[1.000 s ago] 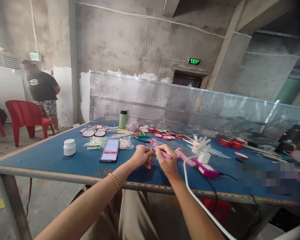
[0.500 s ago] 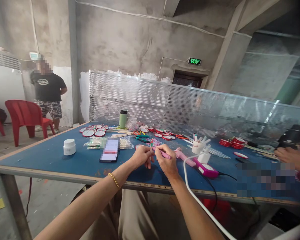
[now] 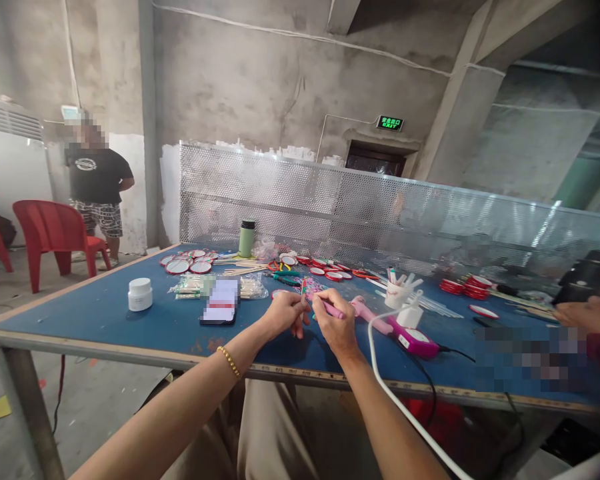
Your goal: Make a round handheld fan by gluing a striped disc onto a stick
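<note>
The left hand (image 3: 287,315) pinches a slim stick with a red-and-green end (image 3: 303,291) between thumb and fingers, that end projecting above the grip, while the right hand (image 3: 336,324), just beside it, grasps a pink pen-like tool (image 3: 334,309) whose tip is too small to place as touching or apart. Left of the left-hand grip lie a phone (image 3: 221,303) and, farther out, a white jar (image 3: 140,295); right of the right-hand grip sits a purple box (image 3: 414,337), with a white cup (image 3: 395,295) beyond it.
</note>
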Motion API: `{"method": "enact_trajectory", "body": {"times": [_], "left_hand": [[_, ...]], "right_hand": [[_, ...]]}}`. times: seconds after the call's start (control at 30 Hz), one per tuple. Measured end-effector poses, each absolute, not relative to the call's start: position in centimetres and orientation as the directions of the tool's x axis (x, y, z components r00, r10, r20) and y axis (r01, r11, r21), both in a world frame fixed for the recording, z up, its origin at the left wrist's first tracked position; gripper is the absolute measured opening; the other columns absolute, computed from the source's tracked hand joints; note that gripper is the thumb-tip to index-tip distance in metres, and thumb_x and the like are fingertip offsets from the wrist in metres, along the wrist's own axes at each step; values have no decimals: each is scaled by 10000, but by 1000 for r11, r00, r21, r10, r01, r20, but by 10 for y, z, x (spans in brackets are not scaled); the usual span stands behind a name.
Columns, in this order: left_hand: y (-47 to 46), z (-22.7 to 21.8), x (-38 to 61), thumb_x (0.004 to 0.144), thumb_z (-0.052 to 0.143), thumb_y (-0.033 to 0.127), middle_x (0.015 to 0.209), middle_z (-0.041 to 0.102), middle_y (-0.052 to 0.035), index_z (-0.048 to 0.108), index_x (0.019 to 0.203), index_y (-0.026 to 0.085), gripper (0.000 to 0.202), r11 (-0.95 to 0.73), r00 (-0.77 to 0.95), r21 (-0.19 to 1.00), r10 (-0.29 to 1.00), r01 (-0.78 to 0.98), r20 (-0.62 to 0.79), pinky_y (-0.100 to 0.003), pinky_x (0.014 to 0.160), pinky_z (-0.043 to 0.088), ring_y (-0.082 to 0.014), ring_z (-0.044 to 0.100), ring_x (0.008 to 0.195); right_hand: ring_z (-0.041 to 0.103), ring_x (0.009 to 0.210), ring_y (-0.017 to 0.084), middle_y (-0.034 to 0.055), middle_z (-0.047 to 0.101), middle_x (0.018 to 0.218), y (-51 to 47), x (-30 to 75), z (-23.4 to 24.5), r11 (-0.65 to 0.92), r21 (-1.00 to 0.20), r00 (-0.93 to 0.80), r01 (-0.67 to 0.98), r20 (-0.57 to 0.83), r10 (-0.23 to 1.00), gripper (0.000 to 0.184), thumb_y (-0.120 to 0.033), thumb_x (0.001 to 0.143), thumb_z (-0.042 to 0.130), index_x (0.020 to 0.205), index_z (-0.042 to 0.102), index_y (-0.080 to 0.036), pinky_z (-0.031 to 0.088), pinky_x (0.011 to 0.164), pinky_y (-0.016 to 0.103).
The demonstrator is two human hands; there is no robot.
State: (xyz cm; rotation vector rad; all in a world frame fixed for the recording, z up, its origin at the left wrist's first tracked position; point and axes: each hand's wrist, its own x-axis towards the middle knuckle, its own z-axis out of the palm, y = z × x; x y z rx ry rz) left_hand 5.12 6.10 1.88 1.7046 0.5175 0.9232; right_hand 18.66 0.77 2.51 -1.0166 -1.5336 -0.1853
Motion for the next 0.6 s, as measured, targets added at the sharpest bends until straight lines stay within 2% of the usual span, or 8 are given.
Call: {"method": "enact_trajectory", "body": {"times": [0.23,0.6], "left_hand": [[61,18,51,944,499,320,461,579,22,539,730,142,280,-339,608,932,716,-127,343,-179,327,404,-120,575,340],[60,19,51,944,510,363,463,575,23,533,728,146,307,-328,609,938,723,-116,328,-182,332,406,-120,572,339]], "right_hand": [[608,552,134,-18,621,631,7,186,27,611,-408,98,679,874,475,154,-262,875,563,734,596,-211,482,530,226],[590,530,130,-26,610,607,6,185,27,616,-388,82,686,881,465,162,-259,881,562,728,591,-215,468,539,235]]}}
